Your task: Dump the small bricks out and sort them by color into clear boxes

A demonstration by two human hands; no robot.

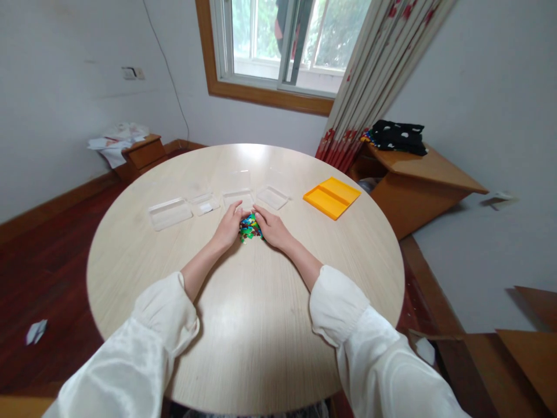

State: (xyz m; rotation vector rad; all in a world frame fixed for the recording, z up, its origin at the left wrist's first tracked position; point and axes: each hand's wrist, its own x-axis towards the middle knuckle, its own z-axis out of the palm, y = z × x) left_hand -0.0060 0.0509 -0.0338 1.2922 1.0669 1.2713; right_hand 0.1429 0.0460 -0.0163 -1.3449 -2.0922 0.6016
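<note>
From where I stand, in the one view, worn on the head, a person in white satin sleeves (pixel 159 316) sits at a round wooden table (pixel 256 325). The left hand (pixel 229 225) and the right hand (pixel 274 228) curve around a heap of small colourful pieces (pixel 250 228), which lies on the tabletop between them. The fingers of each hand seem close together and bent like a cup; whether any of them pinches a piece, I cannot tell. Beyond the hands stand clear plastic boxes (pixel 169 215), and to the right an orange two-compartment tray (pixel 334 198).

In my judgement, pieces could escape on the near side, where no hand closes the gap, if the palms press too quickly. A careless wrist could also push a light box. I can read no brand, label or writing anywhere.
</note>
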